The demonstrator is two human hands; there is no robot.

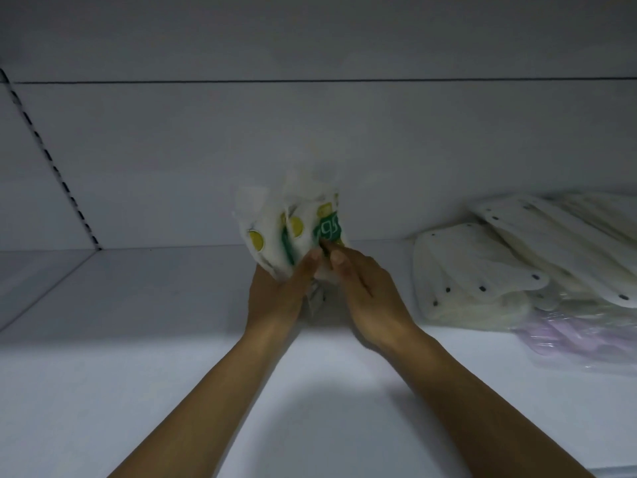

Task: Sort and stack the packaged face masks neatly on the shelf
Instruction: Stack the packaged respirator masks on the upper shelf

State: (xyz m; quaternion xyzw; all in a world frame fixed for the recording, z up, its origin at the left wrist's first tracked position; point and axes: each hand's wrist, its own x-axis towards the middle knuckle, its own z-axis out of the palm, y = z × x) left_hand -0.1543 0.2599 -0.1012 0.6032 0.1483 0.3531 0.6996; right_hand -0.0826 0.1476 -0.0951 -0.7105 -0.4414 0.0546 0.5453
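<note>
Both hands hold a small bundle of packaged face masks [293, 225], white with green and yellow print, upright above the middle of the white shelf [138, 357]. My left hand [281, 291] grips the bundle from its lower left, thumb on the front. My right hand [365, 288] pinches its lower right corner, thumb on the green label. The packs fan out slightly at the top. Their lower ends are hidden behind my fingers.
To the right lies a pile of white masks [482, 270] with dark dots, leaning back over more white packs [568, 229]. A pale purple pack [586, 339] lies under it. A slotted upright [48, 157] marks the left back corner.
</note>
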